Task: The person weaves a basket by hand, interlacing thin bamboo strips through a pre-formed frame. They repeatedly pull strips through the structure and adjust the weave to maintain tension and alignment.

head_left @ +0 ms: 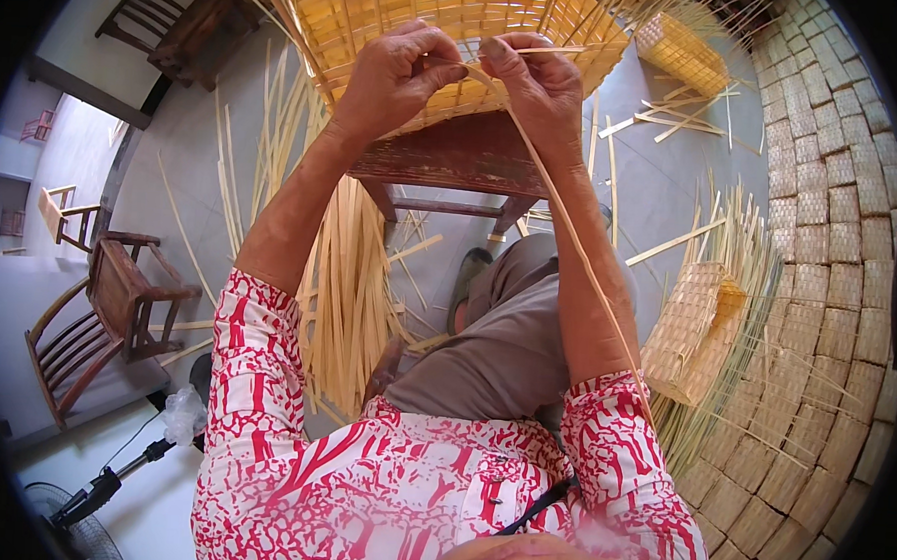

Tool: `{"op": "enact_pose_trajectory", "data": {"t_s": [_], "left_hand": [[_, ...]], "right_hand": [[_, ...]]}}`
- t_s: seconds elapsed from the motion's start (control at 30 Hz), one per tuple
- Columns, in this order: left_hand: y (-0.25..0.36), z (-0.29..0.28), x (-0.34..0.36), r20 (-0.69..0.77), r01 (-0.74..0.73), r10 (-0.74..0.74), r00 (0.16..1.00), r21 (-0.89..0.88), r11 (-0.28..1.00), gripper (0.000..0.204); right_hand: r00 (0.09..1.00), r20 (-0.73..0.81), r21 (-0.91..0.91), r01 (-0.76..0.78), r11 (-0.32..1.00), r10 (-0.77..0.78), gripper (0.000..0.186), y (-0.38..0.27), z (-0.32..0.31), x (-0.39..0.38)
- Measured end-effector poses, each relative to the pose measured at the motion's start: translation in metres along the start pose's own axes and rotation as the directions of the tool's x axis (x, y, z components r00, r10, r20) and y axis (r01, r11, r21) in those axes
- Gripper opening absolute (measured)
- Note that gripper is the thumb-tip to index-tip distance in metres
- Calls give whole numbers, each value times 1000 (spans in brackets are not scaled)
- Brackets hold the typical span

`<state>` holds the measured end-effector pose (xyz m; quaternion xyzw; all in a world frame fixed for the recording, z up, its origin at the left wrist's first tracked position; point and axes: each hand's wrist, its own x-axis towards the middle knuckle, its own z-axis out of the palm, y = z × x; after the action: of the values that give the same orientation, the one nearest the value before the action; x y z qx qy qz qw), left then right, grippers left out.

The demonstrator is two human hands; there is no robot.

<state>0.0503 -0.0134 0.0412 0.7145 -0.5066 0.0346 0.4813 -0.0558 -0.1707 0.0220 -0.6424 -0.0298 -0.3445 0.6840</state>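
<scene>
A large yellow bamboo basket (420, 9), partly woven with loose strips at its edges, rests on a worn red-brown wooden bench (449, 155) in front of me. Both hands meet at the basket's near side. My left hand (402, 73) is closed, thumb and forefinger pinching near the end of a thin bamboo strip (545, 169). With thumb against fingers, my right hand (537, 79) grips the same strip a little to the right. From there the strip's long tail hangs down along my right forearm to the sleeve. The fingertips hide part of the strip.
Bundles of split bamboo (343, 295) lie on the floor left of my legs. To the right sit a small woven basket (696, 331) and another basket (682, 55) among loose strips. Stacked woven pieces (819, 276) line the right side. Wooden chairs (117, 306) and a fan (72, 524) stand left.
</scene>
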Motion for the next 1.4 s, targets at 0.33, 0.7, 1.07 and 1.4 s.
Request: {"op": "enact_pose_trajectory", "data": {"t_s": [0.33,0.7,1.07,1.4], "left_hand": [[6,16,7,-230,139,-117,966,83,987,9],[24,1,-6,-123,-7,88,988,545,839,4],[56,3,-57,-176,-247,389,904,529,812,21],[27,35,-18,-154,-83,134,979,304,949,10]], "right_hand": [[799,-111,906,-164,391,592,15,5,22,-31],[746,-341,605,-292,740,573,34,-5,-6,-26],[692,-259,612,-421,669,673,25,3,-44,-34],[825,-129,937,-81,341,550,18,20,-81,-39]]}}
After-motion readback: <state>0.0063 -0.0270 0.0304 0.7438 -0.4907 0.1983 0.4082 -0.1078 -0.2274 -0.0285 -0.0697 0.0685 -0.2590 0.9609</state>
